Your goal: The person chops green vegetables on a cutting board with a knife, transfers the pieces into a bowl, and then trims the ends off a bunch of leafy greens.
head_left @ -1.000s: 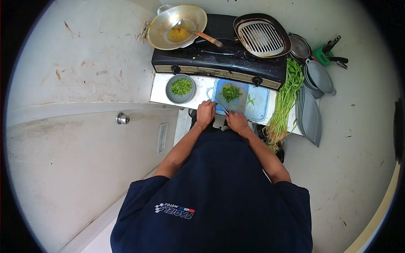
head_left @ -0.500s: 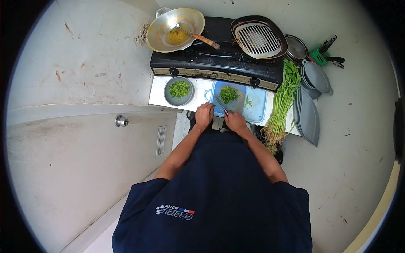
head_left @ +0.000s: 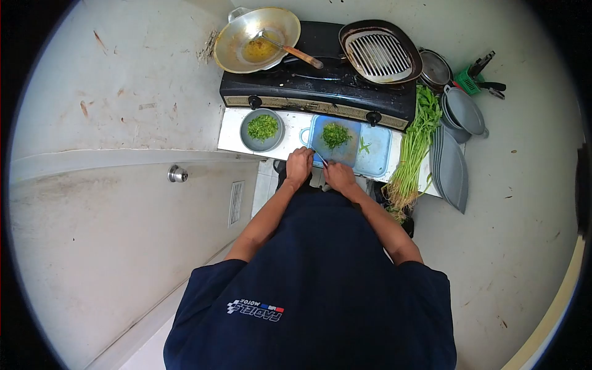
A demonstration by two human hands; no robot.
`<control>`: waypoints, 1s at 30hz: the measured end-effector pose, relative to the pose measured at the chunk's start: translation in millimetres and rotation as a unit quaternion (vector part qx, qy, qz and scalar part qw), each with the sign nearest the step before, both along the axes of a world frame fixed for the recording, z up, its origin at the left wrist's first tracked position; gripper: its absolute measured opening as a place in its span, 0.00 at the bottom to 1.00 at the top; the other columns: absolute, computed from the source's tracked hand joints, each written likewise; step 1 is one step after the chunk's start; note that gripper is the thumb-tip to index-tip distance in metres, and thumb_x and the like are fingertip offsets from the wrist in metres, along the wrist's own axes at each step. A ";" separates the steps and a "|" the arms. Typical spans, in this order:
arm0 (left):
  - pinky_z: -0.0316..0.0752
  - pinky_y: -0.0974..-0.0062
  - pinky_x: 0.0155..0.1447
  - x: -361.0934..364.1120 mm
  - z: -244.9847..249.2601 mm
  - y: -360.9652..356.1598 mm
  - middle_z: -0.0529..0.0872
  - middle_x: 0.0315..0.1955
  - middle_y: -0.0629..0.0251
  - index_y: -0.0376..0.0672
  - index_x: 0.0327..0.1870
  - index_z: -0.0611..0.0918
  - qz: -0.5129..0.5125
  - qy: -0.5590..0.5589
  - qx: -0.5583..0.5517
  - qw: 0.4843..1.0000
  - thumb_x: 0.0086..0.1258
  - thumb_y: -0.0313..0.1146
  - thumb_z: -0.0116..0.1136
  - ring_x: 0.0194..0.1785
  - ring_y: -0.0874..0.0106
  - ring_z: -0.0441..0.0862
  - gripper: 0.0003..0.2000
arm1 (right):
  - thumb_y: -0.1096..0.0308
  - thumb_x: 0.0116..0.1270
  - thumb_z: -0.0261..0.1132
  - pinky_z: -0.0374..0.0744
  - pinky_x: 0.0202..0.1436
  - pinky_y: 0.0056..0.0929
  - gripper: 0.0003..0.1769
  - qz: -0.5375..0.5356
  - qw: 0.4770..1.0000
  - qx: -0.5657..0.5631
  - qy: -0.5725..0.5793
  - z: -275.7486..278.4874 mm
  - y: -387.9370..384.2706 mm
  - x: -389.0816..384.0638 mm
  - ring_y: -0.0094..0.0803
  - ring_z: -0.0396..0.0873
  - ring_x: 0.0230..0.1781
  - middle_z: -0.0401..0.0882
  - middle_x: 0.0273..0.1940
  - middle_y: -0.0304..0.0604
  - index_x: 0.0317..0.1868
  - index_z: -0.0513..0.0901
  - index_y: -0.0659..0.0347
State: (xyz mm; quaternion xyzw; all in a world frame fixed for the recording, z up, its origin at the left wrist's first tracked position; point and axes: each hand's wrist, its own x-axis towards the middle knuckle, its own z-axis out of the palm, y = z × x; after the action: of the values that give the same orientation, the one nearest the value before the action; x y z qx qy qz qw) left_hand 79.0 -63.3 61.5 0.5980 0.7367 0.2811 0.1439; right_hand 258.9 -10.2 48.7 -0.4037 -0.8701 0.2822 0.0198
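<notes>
Scuffed, pale walls close in a narrow cooking corner, with a door and its round metal door knob (head_left: 177, 174) at the left of the scene. To its right, a white counter (head_left: 233, 137) runs along the near side of a black two-burner gas stove (head_left: 314, 86). On the stove's left burner sits a round metal wok (head_left: 242, 29) with oily yellow residue, and a wooden-handled spatula (head_left: 297, 55) lies in it. Nearer, on the counter, a round grey bowl (head_left: 265, 145) holds chopped greens.

Just right of the bowl lies a blue plastic cutting board (head_left: 377, 154), with a small pile of chopped green leaves (head_left: 336, 134) on its far left part. The left hand (head_left: 299, 165) rests at the board's near left edge with its fingers curled; whether it pinches anything cannot be told. Just beside it, the right hand (head_left: 340, 176) is closed around a thin-bladed knife (head_left: 320, 158). The knife's blade shows between the two hands and points away toward the pile.

On the right burner stands a dark square grill pan (head_left: 379, 54) with a pale ridged bottom. Right of the board, a bunch of long-stemmed leafy greens (head_left: 416, 145) lies on the counter with its leaves far and its pale root ends near. Beside it are stacked grey oval plates (head_left: 453, 169) and grey round lids (head_left: 467, 111). A green plastic basket (head_left: 470, 80) of dark-handled tools sits farthest right.
</notes>
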 end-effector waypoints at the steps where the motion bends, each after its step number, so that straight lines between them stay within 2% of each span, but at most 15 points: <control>1: 0.79 0.54 0.48 -0.8 -0.5 0.4 0.85 0.34 0.55 0.40 0.39 0.87 0.001 -0.004 -0.001 1.000 0.68 0.26 0.61 0.42 0.52 0.84 0.04 | 0.57 0.77 0.59 0.86 0.41 0.54 0.20 0.004 1.000 0.002 -0.005 2.1 2.4 -4.6 0.58 0.89 0.33 0.87 0.32 0.62 0.40 0.85 0.69; 10: 0.79 0.55 0.51 0.9 -2.9 -0.8 0.87 0.35 0.56 0.40 0.38 0.86 0.036 -0.051 0.007 0.998 0.68 0.26 0.61 0.43 0.52 0.85 0.03 | 0.56 0.77 0.58 0.86 0.41 0.54 0.21 -0.013 0.999 -0.021 -0.032 8.0 3.5 10.1 0.60 0.88 0.35 0.88 0.33 0.62 0.41 0.85 0.69; 17: 0.79 0.55 0.48 -0.8 -4.6 -0.2 0.86 0.33 0.55 0.40 0.37 0.86 0.031 -0.036 0.004 0.999 0.68 0.25 0.61 0.42 0.51 0.85 0.03 | 0.54 0.77 0.59 0.86 0.42 0.55 0.22 -0.001 0.999 -0.042 -0.035 17.0 4.9 7.2 0.61 0.88 0.34 0.88 0.34 0.63 0.43 0.85 0.69; 23: 0.80 0.54 0.47 0.3 4.8 -0.6 0.84 0.33 0.54 0.40 0.37 0.86 0.035 -0.024 -0.009 0.999 0.69 0.26 0.61 0.40 0.50 0.84 0.03 | 0.57 0.76 0.59 0.86 0.43 0.55 0.20 0.022 0.997 -0.057 -0.050 15.4 1.3 8.3 0.60 0.89 0.36 0.88 0.34 0.63 0.45 0.85 0.68; 30: 0.79 0.54 0.46 3.2 2.2 -2.5 0.83 0.33 0.54 0.40 0.37 0.86 0.037 -0.025 -0.005 0.999 0.68 0.26 0.63 0.40 0.50 0.84 0.02 | 0.59 0.75 0.60 0.86 0.42 0.54 0.18 0.033 0.998 -0.026 -0.040 7.3 6.0 -3.8 0.58 0.89 0.34 0.88 0.32 0.63 0.42 0.84 0.69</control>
State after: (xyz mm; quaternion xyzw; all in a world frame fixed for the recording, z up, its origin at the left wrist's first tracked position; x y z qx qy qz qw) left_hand 82.3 -65.8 63.7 0.5626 0.7557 0.2972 0.1551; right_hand 255.2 -4.1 56.0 -0.3857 -0.8757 0.2885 -0.0348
